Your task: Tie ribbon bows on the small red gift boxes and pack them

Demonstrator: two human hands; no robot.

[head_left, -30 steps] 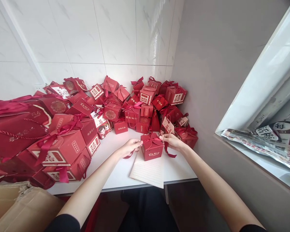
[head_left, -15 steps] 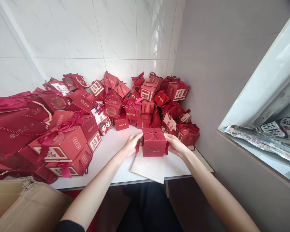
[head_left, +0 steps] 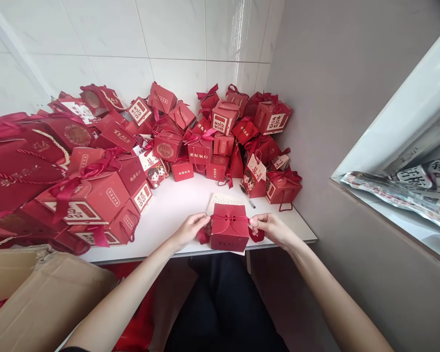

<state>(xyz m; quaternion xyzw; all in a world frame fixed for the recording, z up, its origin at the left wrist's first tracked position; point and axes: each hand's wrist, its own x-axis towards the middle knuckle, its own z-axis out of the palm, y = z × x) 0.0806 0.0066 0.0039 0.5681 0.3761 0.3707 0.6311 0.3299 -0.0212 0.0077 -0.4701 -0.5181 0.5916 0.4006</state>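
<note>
Soft, fairly bright light fills the frame with a pale, slightly hazy cast. The tiled wall (head_left: 176, 29) carries vertical streaks of glare at upper centre, and the white frame (head_left: 403, 110) at right is bright too. The grey wall (head_left: 315, 98) looks duller; below the counter (head_left: 176, 210) lies deep shadow. The red box (head_left: 230, 227) has a shaded front, its lettering faint and smeared. Wide-angle distortion slants lines near the edges, and the upper right corner darkens.
</note>
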